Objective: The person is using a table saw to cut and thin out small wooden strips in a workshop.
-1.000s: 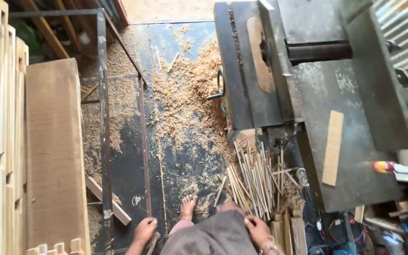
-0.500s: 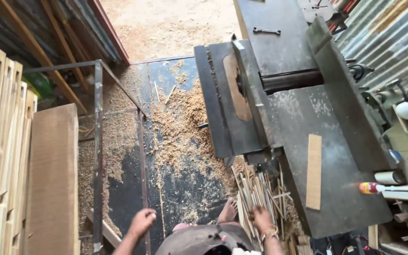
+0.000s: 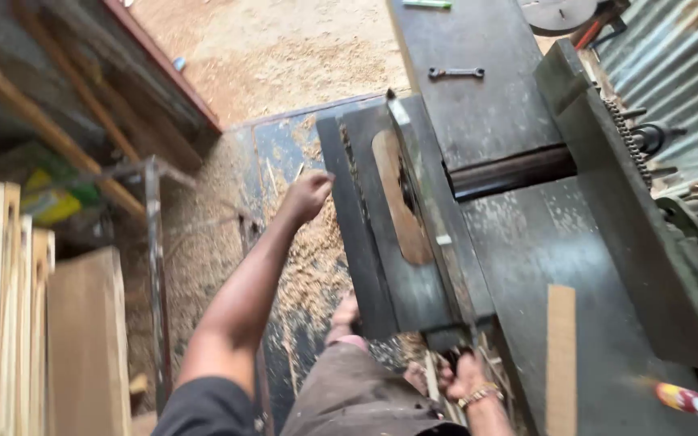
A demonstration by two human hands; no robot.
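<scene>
My left hand (image 3: 309,196) is stretched out at arm's length to the near left corner of the dark metal saw table (image 3: 365,242). Its fingers are curled against the table's edge, and blur hides whether they grip it. My right hand (image 3: 466,378), with a bracelet at the wrist, is low at the table's near end among thin wood strips (image 3: 434,383). Its fingers are bent, and what they hold is hidden. A wooden insert (image 3: 401,202) lies in the table top. My bare foot (image 3: 347,311) stands on sawdust beside the table.
A narrow wood slat (image 3: 561,355) lies on the larger machine bed (image 3: 527,242), a wrench (image 3: 456,73) on the far bed. Pale boards (image 3: 2,307) and a wide plank (image 3: 86,347) stand at left behind a metal frame (image 3: 153,266). Sawdust (image 3: 309,266) covers the floor.
My left hand has risen from near my knees and reached forward to the saw table's edge. The view has moved forward and tilted up; my right hand has stayed low by the wood strips.
</scene>
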